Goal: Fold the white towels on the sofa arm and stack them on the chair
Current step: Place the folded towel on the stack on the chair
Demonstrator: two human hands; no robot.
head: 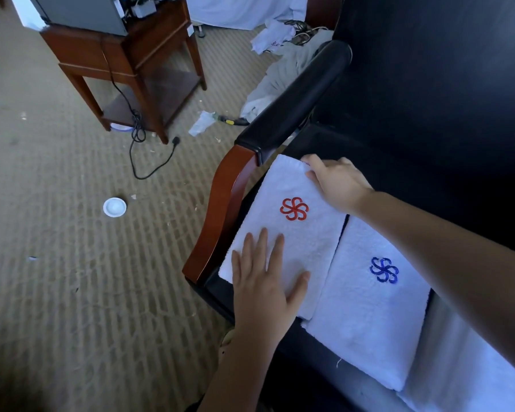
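Pressed left hand (265, 281), fingers straight, on near end of folded white terry towel with red flower emblem (306, 233); pinched far corner with right hand (336, 182). Lay on black chair seat (292, 352), against blue-emblem folded white towel (366, 307). Probably needed edges squared, then smoothing outward.

One view only, a wide-angle camera worn on the person's head. It looks forward and steeply down, close above the chair (220, 209) at the right. It is tilted, so the carpet (57, 292) fills the left side, reaching the room's far furniture.
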